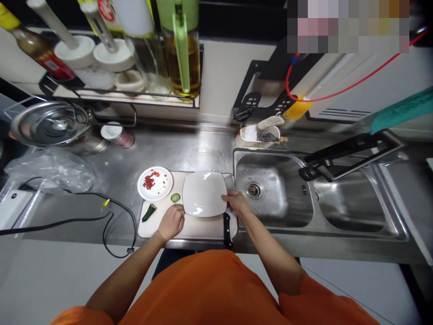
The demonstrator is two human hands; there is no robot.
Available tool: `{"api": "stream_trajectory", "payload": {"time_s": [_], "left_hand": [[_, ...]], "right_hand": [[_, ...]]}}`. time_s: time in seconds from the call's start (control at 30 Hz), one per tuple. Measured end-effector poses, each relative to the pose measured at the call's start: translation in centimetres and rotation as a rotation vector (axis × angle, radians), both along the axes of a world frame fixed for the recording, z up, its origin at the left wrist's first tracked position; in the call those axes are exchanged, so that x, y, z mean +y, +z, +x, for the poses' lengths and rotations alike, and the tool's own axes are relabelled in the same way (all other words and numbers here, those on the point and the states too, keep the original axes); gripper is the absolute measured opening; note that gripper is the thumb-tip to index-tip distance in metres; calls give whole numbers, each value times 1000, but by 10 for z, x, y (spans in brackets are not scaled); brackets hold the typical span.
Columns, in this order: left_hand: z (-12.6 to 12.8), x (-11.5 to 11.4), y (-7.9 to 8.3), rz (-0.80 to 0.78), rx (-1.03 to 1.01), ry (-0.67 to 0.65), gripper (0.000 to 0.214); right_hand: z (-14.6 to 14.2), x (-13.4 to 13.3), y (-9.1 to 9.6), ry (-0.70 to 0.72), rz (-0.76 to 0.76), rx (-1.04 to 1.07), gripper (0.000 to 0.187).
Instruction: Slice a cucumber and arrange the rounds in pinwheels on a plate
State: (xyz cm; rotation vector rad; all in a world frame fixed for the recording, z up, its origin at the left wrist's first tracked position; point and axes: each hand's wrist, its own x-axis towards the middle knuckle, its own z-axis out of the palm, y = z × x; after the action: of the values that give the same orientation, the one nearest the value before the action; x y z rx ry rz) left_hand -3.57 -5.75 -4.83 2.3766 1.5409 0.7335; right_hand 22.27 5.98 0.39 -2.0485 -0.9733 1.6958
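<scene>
1. The knife (228, 228) lies at the near right corner of the board (196, 228). Its black handle reaches the worktop's (176, 153) front edge.
2. The left hand (171, 222) rests knuckles up on the board at the plate's (204, 193) near left corner. Its fingers are curled, but I cannot tell whether they grip the rim.
3. The right hand (237, 203) is at the plate's right edge, fingertips pinching the rim.
4. The plate is square, white and empty, and lies flat on the board's right half. It looks stiff, glazed and breakable, of modest weight, and probably slick if wet. Opposite rims, with thumbs on top, look like the safest hold.
5. A cucumber slice (175, 197) lies just beside the plate's left edge, and a cucumber end (149, 212) lies near the board's left edge.
6. A round dish (161, 193) of chilli (149, 180) overlaps the board's far left corner.
7. The sink (280, 203) is to the right, just beside the board.
</scene>
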Motion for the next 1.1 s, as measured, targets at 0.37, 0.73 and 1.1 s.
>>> {"api": "stream_trajectory", "payload": {"time_s": [0.37,0.73,1.1], "left_hand": [[-1,-2,1,-60,-72,-26,15],[-3,-2,0,-75,-153,-48,15],[-3,3,13,-39,-237,425,13]], "right_hand": [[-14,-4,21,723,141,-692,36],[-26,-8,29,855,30,-758,43],[-29,-4,32,884,64,-817,41]]}}
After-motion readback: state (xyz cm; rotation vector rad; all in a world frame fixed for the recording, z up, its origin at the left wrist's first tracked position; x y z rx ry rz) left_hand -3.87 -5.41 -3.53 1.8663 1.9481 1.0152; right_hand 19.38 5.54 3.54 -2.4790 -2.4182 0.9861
